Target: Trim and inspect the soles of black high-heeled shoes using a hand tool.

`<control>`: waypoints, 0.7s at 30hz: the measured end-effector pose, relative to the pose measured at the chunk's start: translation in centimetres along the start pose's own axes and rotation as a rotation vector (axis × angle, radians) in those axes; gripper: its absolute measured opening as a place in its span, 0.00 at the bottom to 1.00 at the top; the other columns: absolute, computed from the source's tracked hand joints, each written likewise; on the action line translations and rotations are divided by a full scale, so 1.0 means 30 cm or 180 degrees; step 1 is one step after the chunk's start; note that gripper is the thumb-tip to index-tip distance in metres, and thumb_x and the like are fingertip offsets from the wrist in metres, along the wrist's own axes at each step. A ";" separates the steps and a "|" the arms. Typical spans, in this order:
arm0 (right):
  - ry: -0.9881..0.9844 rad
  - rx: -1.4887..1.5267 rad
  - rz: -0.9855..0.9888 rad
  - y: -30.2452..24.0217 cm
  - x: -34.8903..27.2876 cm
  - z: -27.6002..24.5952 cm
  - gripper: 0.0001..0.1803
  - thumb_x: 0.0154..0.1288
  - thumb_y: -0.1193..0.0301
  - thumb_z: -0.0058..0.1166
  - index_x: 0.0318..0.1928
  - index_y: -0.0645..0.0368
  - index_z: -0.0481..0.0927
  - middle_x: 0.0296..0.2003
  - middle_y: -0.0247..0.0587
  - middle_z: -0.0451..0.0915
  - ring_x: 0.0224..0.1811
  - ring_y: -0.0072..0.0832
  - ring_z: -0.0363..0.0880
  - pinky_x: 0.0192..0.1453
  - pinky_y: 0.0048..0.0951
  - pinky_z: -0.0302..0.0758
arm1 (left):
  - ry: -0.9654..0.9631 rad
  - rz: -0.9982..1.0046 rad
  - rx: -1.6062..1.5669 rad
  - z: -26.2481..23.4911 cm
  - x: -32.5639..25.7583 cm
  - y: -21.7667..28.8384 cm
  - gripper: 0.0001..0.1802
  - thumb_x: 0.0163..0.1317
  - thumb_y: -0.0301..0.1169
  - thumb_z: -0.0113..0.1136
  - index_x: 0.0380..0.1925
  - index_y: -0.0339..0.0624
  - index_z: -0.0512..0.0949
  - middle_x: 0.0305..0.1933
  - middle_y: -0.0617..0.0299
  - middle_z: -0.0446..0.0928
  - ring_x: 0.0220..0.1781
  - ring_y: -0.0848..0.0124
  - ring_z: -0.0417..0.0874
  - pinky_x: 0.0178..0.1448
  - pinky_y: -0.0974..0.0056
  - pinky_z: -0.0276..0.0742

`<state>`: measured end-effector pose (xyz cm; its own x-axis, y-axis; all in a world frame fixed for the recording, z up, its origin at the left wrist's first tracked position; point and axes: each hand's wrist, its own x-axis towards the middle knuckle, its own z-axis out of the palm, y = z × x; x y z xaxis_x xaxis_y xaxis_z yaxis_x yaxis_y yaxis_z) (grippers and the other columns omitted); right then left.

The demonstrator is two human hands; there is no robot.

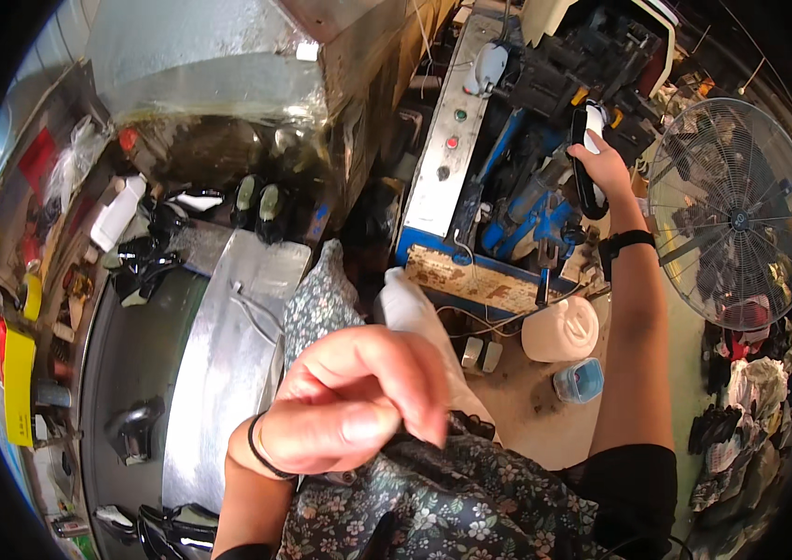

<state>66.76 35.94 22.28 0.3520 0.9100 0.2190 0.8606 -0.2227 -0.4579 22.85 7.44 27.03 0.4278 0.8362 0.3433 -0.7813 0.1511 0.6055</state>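
My left hand (349,399) is raised close in front of my floral apron (433,504), its fingers curled over and the thumb pressed against them. Whatever may be inside that pinch is hidden. Stretched out to the far right, my right hand (605,170) grips a shoe (588,187) with a long black side and a white part near its upper end. The shoe is up against the dark, blue-framed machine (531,210), beside its black head (592,65). Part of the shoe is covered by my fingers.
A large wire fan (736,215) stands right of my right arm. A white jug (559,331) and a blue container (579,381) sit below the machine. At left, black shoes (139,429) lie on a dark belt beside a metal plate (218,364). Scrap material (750,439) is heaped at right.
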 end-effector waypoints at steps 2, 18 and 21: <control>-0.0091 0.0062 0.0090 0.009 0.045 -0.004 0.47 0.47 0.42 0.60 0.69 0.44 0.70 0.59 0.56 0.77 0.62 0.45 0.76 0.64 0.38 0.70 | -0.0103 0.0016 -0.0360 -0.076 -0.003 -0.011 0.09 0.64 0.31 0.57 0.37 0.35 0.76 0.35 0.52 0.76 0.39 0.66 0.76 0.46 0.65 0.70; -0.0744 0.0430 -0.0781 0.372 0.357 -0.177 0.41 0.66 0.46 0.52 0.71 0.60 0.63 0.67 0.50 0.68 0.68 0.40 0.68 0.70 0.34 0.61 | 0.4402 -0.0186 0.2192 -1.374 -0.402 0.279 0.12 0.58 0.33 0.64 0.22 0.48 0.69 0.17 0.74 0.59 0.21 0.78 0.56 0.25 0.63 0.50; 0.1089 -0.2520 -0.1919 -0.073 0.087 -0.009 0.26 0.72 0.61 0.50 0.66 0.59 0.69 0.65 0.54 0.68 0.62 0.52 0.71 0.65 0.42 0.68 | 0.6507 -0.0168 0.3025 -1.551 -0.465 0.384 0.26 0.51 0.46 0.71 0.43 0.37 0.80 0.48 0.47 0.79 0.50 0.58 0.81 0.51 0.54 0.78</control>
<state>65.89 38.71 24.09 -0.2355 0.8265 0.5113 0.8791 -0.0432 0.4746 -13.26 22.05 -4.18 -0.9460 0.1843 -0.2668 -0.1469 0.4898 0.8593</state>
